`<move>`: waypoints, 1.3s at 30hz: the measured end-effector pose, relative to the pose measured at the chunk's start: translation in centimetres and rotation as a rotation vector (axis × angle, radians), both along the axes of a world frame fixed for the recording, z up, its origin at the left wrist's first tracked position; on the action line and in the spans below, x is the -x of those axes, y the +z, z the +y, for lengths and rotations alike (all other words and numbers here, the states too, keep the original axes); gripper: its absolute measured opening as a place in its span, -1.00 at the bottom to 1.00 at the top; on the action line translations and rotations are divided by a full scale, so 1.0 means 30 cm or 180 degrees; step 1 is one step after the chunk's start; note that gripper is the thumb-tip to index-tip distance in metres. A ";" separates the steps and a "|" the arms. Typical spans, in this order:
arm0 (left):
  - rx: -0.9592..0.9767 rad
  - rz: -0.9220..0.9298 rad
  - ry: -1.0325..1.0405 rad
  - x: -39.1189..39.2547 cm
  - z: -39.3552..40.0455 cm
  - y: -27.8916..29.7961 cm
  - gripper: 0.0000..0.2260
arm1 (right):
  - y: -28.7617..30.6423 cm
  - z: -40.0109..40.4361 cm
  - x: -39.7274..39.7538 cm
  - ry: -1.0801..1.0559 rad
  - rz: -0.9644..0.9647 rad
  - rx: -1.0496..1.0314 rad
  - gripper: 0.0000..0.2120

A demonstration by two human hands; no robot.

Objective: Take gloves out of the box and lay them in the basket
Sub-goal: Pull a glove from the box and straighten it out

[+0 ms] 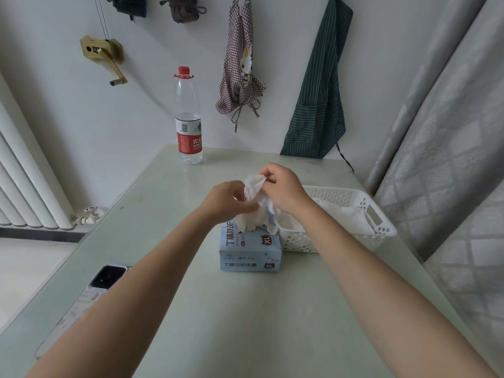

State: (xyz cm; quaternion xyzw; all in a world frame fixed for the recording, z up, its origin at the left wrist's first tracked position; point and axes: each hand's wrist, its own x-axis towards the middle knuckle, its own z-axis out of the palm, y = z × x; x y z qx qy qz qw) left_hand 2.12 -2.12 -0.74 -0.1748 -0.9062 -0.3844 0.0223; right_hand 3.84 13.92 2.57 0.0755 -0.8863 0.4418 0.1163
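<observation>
Both hands are up over the box (pixel 251 249), which sits in the middle of the table (pixel 245 323). The left hand (pixel 226 199) and the right hand (pixel 283 186) each pinch the same white glove (pixel 253 186) with curled fingers. The glove is bunched up between them. Its long way runs up and down, from the right hand's fingertips at the top down to the slot in the top of the box. More white glove stuff pokes out of that slot, and I cannot tell if it is part of the same glove or the next one.

The basket (pixel 351 197) is just beside the box, at about 2 o'clock from it. From the glove, the basket lies at about 4 o'clock, low and to the right. The right hand is the nearer one to the basket, so I think it will be the easy one to carry the glove over. The glove must come fully out of the box first, and it may drag another one along.

Counting things: one box, one basket, one glove held. Some white gloves lie in the basket already, but they are a heap and I cannot count them. Also there is one water bottle (pixel 188 115) at 11 o'clock near the wall, one phone (pixel 107 276) at 8 o'clock, and two aprons (pixel 316 91) hanging on the wall.
</observation>
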 end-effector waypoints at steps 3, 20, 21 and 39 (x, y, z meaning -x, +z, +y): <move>0.0133 -0.0122 -0.0049 -0.006 -0.006 -0.010 -0.74 | -0.018 0.024 0.005 -0.0189 -0.0001 0.0187 -0.97; 0.0136 0.0638 -0.0096 -0.038 -0.017 -0.023 -0.57 | -0.035 0.024 0.039 -0.0902 -0.0769 0.0523 -0.91; 0.0078 0.0739 -0.0167 -0.041 -0.014 -0.017 -0.62 | -0.031 0.020 0.039 -0.0902 -0.0772 0.0546 -0.92; 0.0697 -0.0010 0.0569 -0.013 0.025 -0.027 -0.74 | 0.060 0.024 -0.006 -0.0952 0.0247 0.1222 -0.88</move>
